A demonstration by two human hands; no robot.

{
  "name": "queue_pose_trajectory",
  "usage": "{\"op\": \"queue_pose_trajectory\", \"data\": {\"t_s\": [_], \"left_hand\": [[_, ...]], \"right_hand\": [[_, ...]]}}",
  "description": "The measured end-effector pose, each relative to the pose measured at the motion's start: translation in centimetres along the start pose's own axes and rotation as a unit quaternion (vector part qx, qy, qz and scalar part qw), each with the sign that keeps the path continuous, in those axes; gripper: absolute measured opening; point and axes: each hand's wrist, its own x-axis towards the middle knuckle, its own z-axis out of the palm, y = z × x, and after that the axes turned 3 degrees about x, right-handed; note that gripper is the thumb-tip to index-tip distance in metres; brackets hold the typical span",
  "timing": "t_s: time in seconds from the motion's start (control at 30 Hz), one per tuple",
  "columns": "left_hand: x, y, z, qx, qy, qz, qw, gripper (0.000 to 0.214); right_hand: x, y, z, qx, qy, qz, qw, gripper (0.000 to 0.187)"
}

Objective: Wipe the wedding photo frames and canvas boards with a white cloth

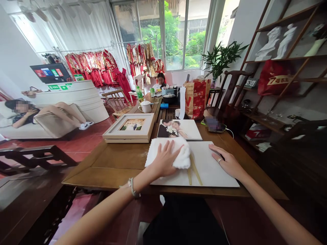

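A large white album [209, 166] lies flat on the wooden table [112, 166] in front of me. My left hand [165, 160] presses a folded white cloth [182, 156] onto the album's left part, fingers spread flat. On the album's right edge rests my right hand [227, 161], also flat with its fingers stretched out; it wears a ring. Two thin yellowish strips [195, 172] cross the album cover below the cloth.
A framed wedding picture [130, 127] and a wedding photo book [178, 129] lie behind the album. A phone on a cable [214, 124], a teapot [145, 106] and a red bag [196, 98] stand farther back. One person sits at the table's far end, another lies on a sofa at left.
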Motion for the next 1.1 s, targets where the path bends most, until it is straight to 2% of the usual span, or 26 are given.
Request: {"op": "queue_pose_trajectory", "data": {"t_s": [0.1, 0.17, 0.23, 0.33, 0.43, 0.53, 0.6, 0.7, 0.8, 0.9, 1.0, 1.1], "left_hand": [[1.9, -1.2, 0.2, 0.018, -0.004, -0.011, 1.000, 0.072], [1.5, -1.1, 0.4, 0.020, -0.012, -0.002, 1.000, 0.069], [0.0, -0.3, 0.5, 0.016, -0.011, 0.010, 1.000, 0.073], [-3.7, 1.7, 0.2, -0.002, -0.006, 0.036, 0.999, 0.089], [-7.0, 3.4, -0.4, -0.026, -0.028, 0.046, 0.998, 0.101], [-8.2, 3.5, -0.9, -0.045, -0.048, 0.055, 0.996, 0.101], [-7.5, 2.6, -0.9, -0.050, -0.034, 0.059, 0.996, 0.097], [-4.9, 0.2, -0.5, -0.044, -0.006, 0.046, 0.998, 0.089], [-1.8, -2.4, -0.1, -0.051, -0.005, 0.029, 0.998, 0.080], [0.3, -4.1, 0.2, -0.062, -0.011, 0.010, 0.998, 0.072], [0.6, -4.3, 0.3, -0.058, -0.022, 0.002, 0.998, 0.057], [-0.9, -2.9, 0.2, -0.049, -0.030, 0.013, 0.998, 0.055]], "right_hand": [[0.0, 0.0, 0.0, 0.001, 0.000, -0.003, 1.000, 0.037], [0.0, 0.0, 0.0, 0.001, 0.000, -0.006, 1.000, 0.037], [0.0, 0.0, 0.1, 0.001, 0.001, -0.006, 1.000, 0.037], [0.1, 0.1, 0.2, 0.001, -0.001, -0.002, 1.000, 0.038], [0.0, 0.1, 0.2, 0.001, -0.002, -0.004, 1.000, 0.037], [0.0, 0.1, 0.3, 0.000, 0.002, -0.007, 1.000, 0.037], [0.0, 0.2, 0.3, -0.001, 0.003, -0.004, 1.000, 0.037], [0.1, 0.2, 0.2, -0.002, 0.001, -0.001, 1.000, 0.037], [0.1, 0.1, 0.1, -0.004, -0.006, -0.002, 1.000, 0.038], [0.0, 0.0, 0.0, -0.006, -0.011, 0.002, 1.000, 0.038], [0.0, 0.0, 0.0, -0.008, -0.017, 0.009, 1.000, 0.039], [0.0, 0.2, 0.1, -0.010, -0.015, 0.004, 1.000, 0.039]]}}
